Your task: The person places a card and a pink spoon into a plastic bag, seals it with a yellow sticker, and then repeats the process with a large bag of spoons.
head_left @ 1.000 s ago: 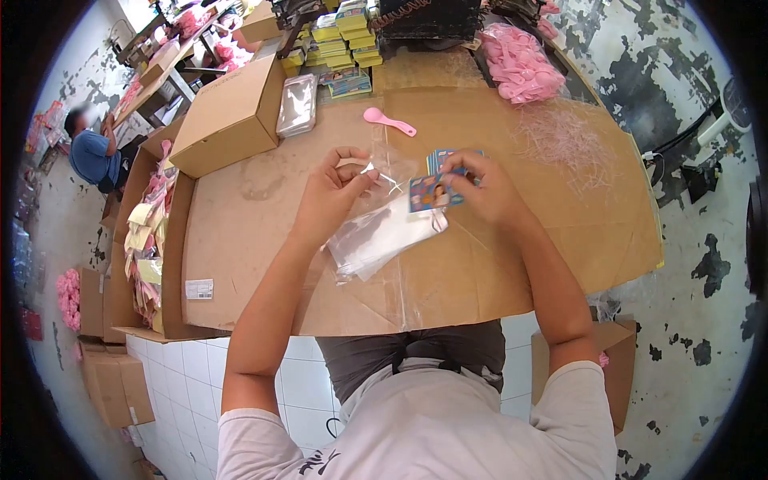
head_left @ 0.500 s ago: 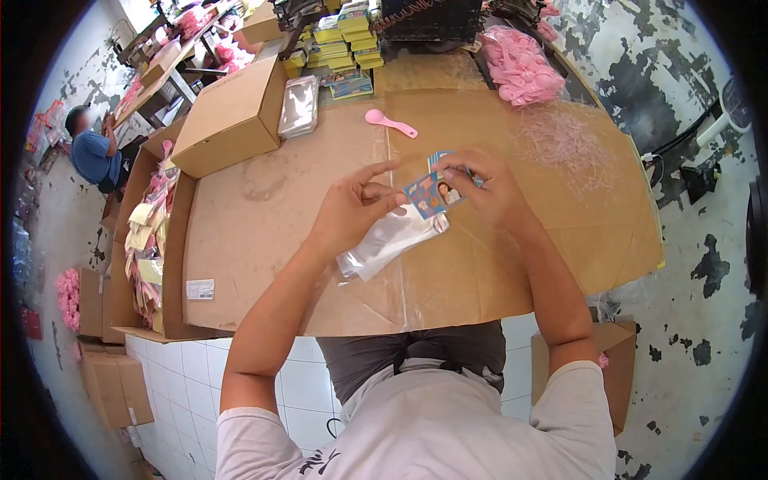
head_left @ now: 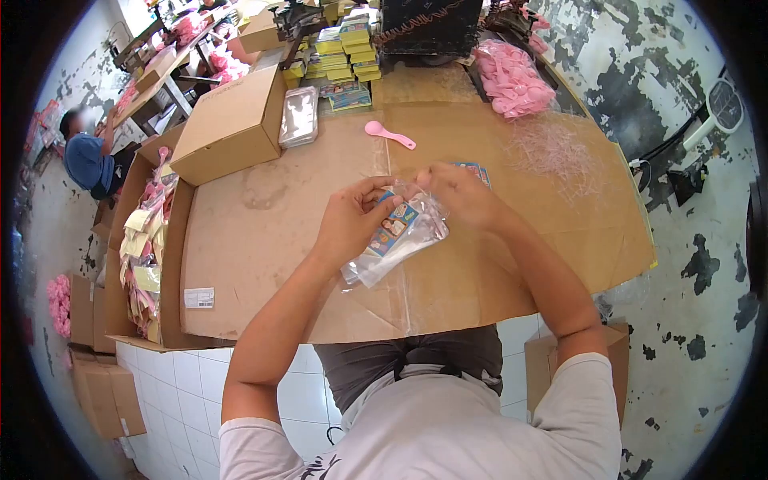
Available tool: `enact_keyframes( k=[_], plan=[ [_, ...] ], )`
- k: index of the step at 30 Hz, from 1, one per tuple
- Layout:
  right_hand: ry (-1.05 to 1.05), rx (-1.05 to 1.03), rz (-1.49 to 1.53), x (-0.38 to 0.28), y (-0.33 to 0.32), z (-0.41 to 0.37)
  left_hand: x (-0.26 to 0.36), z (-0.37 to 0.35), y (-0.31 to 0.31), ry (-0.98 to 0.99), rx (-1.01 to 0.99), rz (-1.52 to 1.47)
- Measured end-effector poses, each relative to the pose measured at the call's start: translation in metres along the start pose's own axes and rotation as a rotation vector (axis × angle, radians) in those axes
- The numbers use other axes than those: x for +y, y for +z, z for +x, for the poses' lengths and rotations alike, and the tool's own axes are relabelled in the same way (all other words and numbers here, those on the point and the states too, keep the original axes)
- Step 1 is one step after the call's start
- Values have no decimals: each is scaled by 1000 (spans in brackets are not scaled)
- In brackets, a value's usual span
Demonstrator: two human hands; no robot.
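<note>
A blue printed card (head_left: 393, 226) lies over clear plastic bags (head_left: 376, 264), and my left hand (head_left: 356, 216) pinches its upper edge between thumb and fingers. My right hand (head_left: 458, 194) is beside it at the bags' upper end, fingers closed by the clear plastic; what they pinch is too blurred to tell. Partly behind my right hand, more blue cards (head_left: 478, 171) rest on the cardboard. A pink spoon (head_left: 390, 135) lies just beyond both hands.
An open box of packed pieces (head_left: 144, 256) stands at left, beside a closed carton (head_left: 228, 120). Further back are card stacks (head_left: 344, 50), a bag of pink spoons (head_left: 514, 80) and plastic sleeves (head_left: 299, 117). A person (head_left: 90, 156) sits at far left.
The blue card has moved from between both hands to my left hand, over the clear bags. My right hand has let go of it and is now at the bags' upper end.
</note>
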State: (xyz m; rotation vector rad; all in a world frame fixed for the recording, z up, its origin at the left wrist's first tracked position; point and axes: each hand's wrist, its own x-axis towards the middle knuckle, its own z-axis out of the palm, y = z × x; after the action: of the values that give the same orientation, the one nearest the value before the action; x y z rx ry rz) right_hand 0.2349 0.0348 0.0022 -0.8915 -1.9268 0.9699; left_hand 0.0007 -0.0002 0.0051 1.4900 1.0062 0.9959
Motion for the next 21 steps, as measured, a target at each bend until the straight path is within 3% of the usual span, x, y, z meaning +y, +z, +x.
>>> enact_keyframes(
  k=[1, 4, 7, 10, 13, 16, 19, 21],
  plan=[
    [106, -32, 18, 0, -6, 10, -3, 1, -1, -2, 13, -8],
    [152, 20, -494, -6, -12, 53, -14, 6, -4, -12, 1, -14],
    [-121, 97, -773, 60, -7, 92, -10, 6, -7, -16, -8, -35],
    [-60, 59, -852, 79, 2, 114, -7, 6, -11, -57, 24, -72],
    [-130, 182, -749, 56, 5, 100, -5, 8, -13, -48, 65, -148],
    [4, 78, -598, 14, -19, 72, -1, 7, -15, -19, 102, -151],
    [114, 130, -332, -16, -44, 37, -4, 8, -13, 10, 98, -74],
    [46, 109, -233, -16, -55, 23, -6, 7, -10, 19, 91, -54]
  ],
)
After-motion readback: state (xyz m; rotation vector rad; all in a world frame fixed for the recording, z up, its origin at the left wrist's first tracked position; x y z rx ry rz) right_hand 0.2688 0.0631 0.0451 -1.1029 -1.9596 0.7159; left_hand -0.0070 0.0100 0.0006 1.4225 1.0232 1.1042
